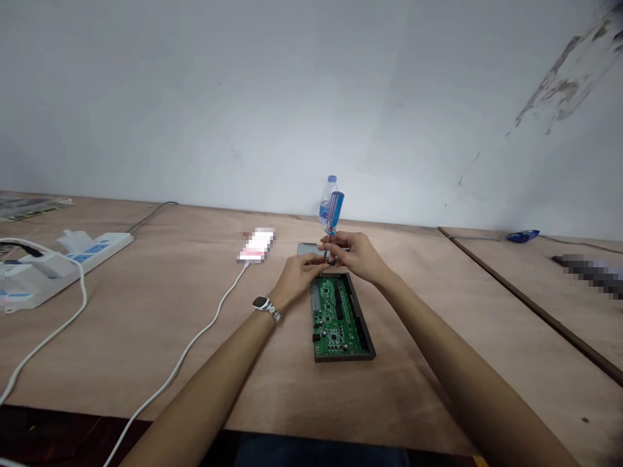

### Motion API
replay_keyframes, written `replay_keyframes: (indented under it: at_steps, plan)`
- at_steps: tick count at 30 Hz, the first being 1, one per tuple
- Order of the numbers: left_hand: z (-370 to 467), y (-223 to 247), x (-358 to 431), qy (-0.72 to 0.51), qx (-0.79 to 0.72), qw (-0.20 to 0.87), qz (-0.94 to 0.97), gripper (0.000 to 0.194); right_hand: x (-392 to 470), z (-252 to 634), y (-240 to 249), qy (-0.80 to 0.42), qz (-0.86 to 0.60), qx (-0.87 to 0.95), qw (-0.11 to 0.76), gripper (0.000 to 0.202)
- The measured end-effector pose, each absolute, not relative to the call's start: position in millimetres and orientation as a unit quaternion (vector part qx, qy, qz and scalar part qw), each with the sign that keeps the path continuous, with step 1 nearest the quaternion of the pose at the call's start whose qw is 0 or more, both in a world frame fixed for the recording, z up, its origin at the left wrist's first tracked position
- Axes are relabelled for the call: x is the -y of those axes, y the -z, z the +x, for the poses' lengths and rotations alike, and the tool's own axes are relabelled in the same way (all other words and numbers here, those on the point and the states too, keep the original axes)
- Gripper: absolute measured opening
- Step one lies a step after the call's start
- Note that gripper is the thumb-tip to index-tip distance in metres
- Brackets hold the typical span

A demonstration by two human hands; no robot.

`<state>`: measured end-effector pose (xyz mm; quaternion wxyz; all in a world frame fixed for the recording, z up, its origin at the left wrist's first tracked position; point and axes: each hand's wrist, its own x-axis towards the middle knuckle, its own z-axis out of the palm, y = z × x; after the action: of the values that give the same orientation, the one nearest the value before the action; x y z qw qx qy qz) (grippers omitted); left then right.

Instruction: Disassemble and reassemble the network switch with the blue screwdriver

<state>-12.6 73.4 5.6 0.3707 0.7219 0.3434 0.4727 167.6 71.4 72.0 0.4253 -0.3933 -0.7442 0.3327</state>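
Observation:
A screwdriver (335, 209) with a blue clear handle stands nearly upright, handle on top, above the far end of the circuit board. My right hand (359, 254) is closed, its fingers around the metal shaft just below the handle. At the lower end of the shaft, the fingertips of my left hand (300, 274) pinch together; whatever is between them is too small to make out. Beneath both hands lies a green circuit board (335, 318) in a dark open-topped case (366, 337). Close behind the hands, a flat grey piece (306, 249) is partly covered by the fingers.
A water bottle (325, 201) stands at the wall behind the screwdriver. Left of my hands lies a lit phone (257, 245) on a white cable (207, 327). Further left is a white power strip (104, 250). To the right are a table seam (525, 301) and a blue object (523, 236).

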Motion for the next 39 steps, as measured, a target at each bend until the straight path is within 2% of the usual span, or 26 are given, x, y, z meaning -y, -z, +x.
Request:
replay_keyframes:
  at_steps: [5, 11, 15, 20, 25, 29, 33, 39]
  plan:
    - [-6.1, -1.5, -73.3, -0.515, -0.388, 0.345, 0.682, 0.027, -76.4, 163.5, -64.8, -0.270, -0.423, 0.730, 0.465, 0.026]
    - [-3.6, -3.8, -70.4, -0.507, -0.392, 0.325, 0.696, 0.020, -76.6, 157.4, -60.4, -0.227, -0.438, 0.712, 0.499, 0.031]
    - [-8.2, -5.0, -71.2, -0.497, -0.367, 0.340, 0.709, 0.022, -70.4, 161.2, -67.2, -0.232, -0.423, 0.746, 0.459, 0.024]
    - [-14.4, -2.4, -76.1, -0.473, -0.338, 0.375, 0.722, 0.026, -65.2, 166.2, -73.7, -0.300, -0.391, 0.760, 0.425, 0.026]
    - [-10.2, 0.3, -75.1, -0.495, -0.367, 0.361, 0.700, 0.028, -71.9, 164.7, -67.0, -0.256, -0.411, 0.742, 0.464, 0.019]
    - [0.5, 0.0, -71.4, -0.531, -0.403, 0.336, 0.666, 0.030, -74.4, 160.1, -62.0, -0.218, -0.413, 0.729, 0.501, 0.024]
    - [6.3, -0.3, -70.4, -0.545, -0.405, 0.343, 0.649, 0.023, -74.0, 156.2, -59.4, -0.210, -0.427, 0.704, 0.527, 0.028]
    - [-3.5, -1.1, -73.7, -0.504, -0.368, 0.357, 0.695, 0.025, -72.0, 162.2, -67.8, -0.263, -0.408, 0.748, 0.452, 0.020]
